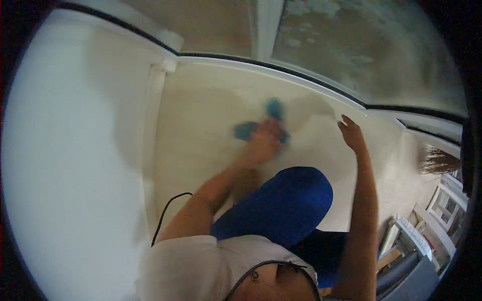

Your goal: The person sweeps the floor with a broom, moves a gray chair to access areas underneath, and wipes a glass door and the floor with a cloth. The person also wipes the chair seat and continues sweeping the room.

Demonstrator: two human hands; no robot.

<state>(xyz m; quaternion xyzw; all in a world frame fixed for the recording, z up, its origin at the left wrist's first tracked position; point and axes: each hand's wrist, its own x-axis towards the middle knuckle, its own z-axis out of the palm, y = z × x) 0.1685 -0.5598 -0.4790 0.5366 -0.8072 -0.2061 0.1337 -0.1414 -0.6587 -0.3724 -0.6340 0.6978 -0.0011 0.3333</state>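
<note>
My left hand (265, 140) is blurred and grips a teal cloth-like item (244, 130), whose ends stick out beyond the fingers on several sides. Both are over a smooth cream surface (203, 113). To the right, my right hand (349, 129) is held out near the white lower edge of a window frame (320, 84). Its thumb and a finger are a little apart, and nothing can be made out between them. A bent knee in blue trousers (290, 199) lies between my two arms.
Glass panes (339, 56) with a black seal run along the top. A white panel (75, 150) stands on the left. A thin black cable (164, 212) curves beside my left arm. At the right are a twiggy brush-like bundle (438, 161) and stacked frames and boards (410, 244).
</note>
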